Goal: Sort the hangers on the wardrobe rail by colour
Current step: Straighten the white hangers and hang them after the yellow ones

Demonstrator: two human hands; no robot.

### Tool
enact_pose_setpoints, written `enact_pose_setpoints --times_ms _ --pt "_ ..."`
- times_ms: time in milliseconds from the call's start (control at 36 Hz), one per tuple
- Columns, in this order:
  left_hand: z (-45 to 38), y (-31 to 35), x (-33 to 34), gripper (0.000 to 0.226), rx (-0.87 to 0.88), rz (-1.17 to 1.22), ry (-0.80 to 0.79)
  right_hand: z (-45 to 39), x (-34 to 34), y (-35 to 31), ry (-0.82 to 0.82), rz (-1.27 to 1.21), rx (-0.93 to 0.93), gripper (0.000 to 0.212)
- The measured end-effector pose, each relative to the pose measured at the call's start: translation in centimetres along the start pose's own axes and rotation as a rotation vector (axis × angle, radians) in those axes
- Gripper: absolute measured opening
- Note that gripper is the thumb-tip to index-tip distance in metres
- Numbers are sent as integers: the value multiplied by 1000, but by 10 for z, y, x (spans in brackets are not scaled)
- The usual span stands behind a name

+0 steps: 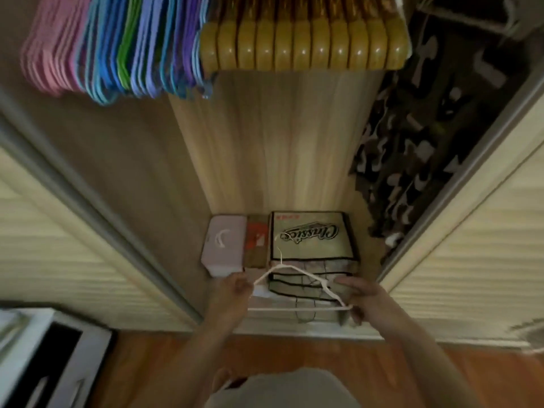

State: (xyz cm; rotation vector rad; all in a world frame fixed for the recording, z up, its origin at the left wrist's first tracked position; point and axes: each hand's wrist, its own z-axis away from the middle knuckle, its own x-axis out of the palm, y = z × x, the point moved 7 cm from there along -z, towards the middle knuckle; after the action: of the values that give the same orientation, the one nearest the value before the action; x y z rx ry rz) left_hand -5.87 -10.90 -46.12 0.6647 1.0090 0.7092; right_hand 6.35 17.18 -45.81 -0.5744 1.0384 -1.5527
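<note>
1. The wardrobe [279, 148] has a pale wood-grain back panel and ribbed cream sliding doors in grey frames at both sides.
2. Along the top hang rows of hangers: a block of glossy, thick, rounded wooden hangers [303, 45] at the right, and thin coloured hangers [112, 51] at the left, running pink, blue, green, then lilac and purple, packed tightly.
3. A dark patterned garment [418, 136] hangs by the right door.
4. On the wardrobe floor sits a beige fabric box [309, 240] with black piping and the word "Classic", beside a pale pink case [225, 245] toward the left wall.
5. A thin white hanger [297, 290], triangular with a slim wire hook, is held low in front of the fabric box.
6. The left hand [235, 287] pinches its left shoulder end; the right hand [362, 295] grips its right corner.
</note>
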Motion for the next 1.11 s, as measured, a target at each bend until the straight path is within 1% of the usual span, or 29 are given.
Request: enact_pose_setpoints --times_ms 83,111,139,194,250,361,444,528,611,639,667,694,750,778,806,861,917,944,972,1028,1056,1111 --pt "0 7 -17 40 -6 236 -44 12 3 -17 -151 -15 -46 36" --pt "1 13 -21 50 -2 359 -57 13 3 -22 -210 -21 -57 34" --pt "2 16 -26 55 -2 482 -55 15 4 -27 -264 -16 -68 33" --pt "7 21 -32 41 4 593 -54 15 5 -34 -343 7 -80 33" --pt "12 26 -33 40 18 680 -90 16 5 -40 -383 36 -92 34" --pt "20 36 -37 36 65 721 -142 16 7 -42 -469 68 -81 39" --pt "23 37 -38 32 98 654 -196 16 9 -41 -502 96 -72 40" --pt "23 36 -38 30 111 668 -261 17 11 -42 -531 59 -71 38" --pt "24 38 -38 31 129 679 -313 18 10 -45 -554 -10 -60 32" --pt "26 40 -37 33 130 684 -329 18 9 -44 -568 -17 -60 37" --pt "27 42 -37 34 132 681 -347 17 8 -44 -582 -28 -62 46" --pt "29 43 -36 37 131 680 -377 16 6 -43 -586 -41 -66 50" --pt "34 43 -33 44 101 641 -456 14 1 -42 -579 -84 -81 40" --pt "35 40 -31 45 89 559 -488 13 -1 -42 -577 -104 -83 40" --pt "38 38 -30 42 87 440 -517 13 -4 -42 -580 -120 -89 46" --pt "39 31 -27 29 89 224 -539 13 -7 -43 -582 -117 -103 64" --pt "37 27 -24 23 105 155 -529 12 -11 -42 -543 -108 -117 70" --pt "36 28 -23 23 124 149 -507 11 -14 -42 -506 -123 -127 69" --pt "36 29 -22 24 147 141 -486 9 -17 -42 -457 -167 -135 62" --pt "36 29 -19 27 187 127 -481 5 -23 -41 -329 -310 -142 36" --pt "37 29 -17 26 202 127 -491 4 -26 -39 -250 -382 -139 29" --pt "43 33 -13 25 232 140 -518 1 -32 -34 -102 -487 -124 25"
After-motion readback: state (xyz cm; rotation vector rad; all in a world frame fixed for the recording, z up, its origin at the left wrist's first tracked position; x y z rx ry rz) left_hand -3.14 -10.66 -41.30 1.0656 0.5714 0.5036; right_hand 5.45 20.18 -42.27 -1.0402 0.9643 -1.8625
